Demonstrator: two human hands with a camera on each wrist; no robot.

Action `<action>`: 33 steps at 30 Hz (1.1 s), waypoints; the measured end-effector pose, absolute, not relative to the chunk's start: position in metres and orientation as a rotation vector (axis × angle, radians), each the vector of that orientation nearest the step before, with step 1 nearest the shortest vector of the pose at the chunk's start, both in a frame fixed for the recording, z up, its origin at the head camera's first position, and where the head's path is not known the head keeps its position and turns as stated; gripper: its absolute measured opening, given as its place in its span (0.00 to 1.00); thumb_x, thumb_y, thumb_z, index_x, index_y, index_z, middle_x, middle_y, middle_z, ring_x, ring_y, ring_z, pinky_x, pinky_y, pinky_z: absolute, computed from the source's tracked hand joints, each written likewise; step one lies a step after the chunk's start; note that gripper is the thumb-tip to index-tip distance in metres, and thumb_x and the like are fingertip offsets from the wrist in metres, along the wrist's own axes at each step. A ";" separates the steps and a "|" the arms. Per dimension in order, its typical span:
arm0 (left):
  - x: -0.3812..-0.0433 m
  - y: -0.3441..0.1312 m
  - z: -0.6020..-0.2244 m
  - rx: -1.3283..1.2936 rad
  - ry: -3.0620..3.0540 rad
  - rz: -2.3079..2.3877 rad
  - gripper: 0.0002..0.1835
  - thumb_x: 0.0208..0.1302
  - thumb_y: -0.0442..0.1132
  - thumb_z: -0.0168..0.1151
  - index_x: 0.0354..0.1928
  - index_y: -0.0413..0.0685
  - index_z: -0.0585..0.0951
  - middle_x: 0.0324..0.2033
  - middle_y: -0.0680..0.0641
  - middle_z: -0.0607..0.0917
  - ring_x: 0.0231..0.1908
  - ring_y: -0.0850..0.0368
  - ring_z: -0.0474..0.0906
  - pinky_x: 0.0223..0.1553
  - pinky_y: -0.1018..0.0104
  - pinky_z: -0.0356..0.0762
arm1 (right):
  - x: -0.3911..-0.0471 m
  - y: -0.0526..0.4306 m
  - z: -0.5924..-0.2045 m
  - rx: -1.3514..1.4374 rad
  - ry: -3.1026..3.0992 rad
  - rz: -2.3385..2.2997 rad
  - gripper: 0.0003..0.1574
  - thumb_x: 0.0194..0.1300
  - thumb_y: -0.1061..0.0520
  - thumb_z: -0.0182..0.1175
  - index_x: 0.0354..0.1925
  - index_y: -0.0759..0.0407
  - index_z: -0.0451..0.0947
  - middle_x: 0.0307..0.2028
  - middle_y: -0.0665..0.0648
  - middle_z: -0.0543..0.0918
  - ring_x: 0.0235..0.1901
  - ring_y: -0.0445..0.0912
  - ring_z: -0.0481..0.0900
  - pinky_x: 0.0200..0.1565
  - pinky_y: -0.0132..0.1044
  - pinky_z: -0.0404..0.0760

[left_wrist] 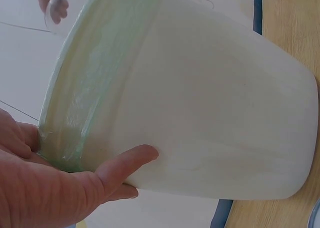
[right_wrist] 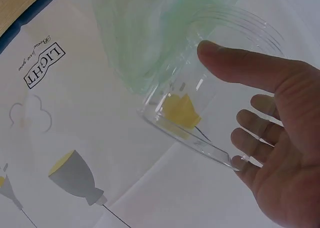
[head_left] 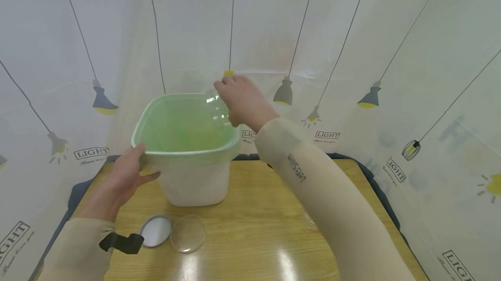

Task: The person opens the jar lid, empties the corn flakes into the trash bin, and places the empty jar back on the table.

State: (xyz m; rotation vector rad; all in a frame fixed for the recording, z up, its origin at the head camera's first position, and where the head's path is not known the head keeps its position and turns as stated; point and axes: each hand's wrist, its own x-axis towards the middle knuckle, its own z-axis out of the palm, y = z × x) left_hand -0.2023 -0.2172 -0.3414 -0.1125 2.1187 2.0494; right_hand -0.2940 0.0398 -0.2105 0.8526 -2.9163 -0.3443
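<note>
My left hand grips the near left side of a white bin, just below its rim. Its thumb lies along the outer wall in the left wrist view. A light green bag lines the bin and folds over its rim. At the bin's far right edge, my right hand holds a clear plastic jar tilted on its side over the opening. Thumb and fingers are on either side of the jar in the right wrist view. No contents can be made out in it.
A round silver-rimmed lid and a clear round disc lie on the wooden table before the bin. Another clear object is partly hidden by my right forearm. Lamp-printed sheeting surrounds the table.
</note>
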 end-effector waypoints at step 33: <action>-0.202 -0.228 -0.342 -0.084 2.168 2.002 0.31 0.77 0.55 0.29 0.77 0.55 0.46 0.76 0.38 0.41 0.76 0.34 0.37 0.66 0.31 0.60 | -0.312 0.156 -0.252 0.613 -3.054 0.856 0.58 0.41 0.56 0.79 0.68 0.57 0.62 0.62 0.58 0.73 0.60 0.55 0.72 0.63 0.56 0.74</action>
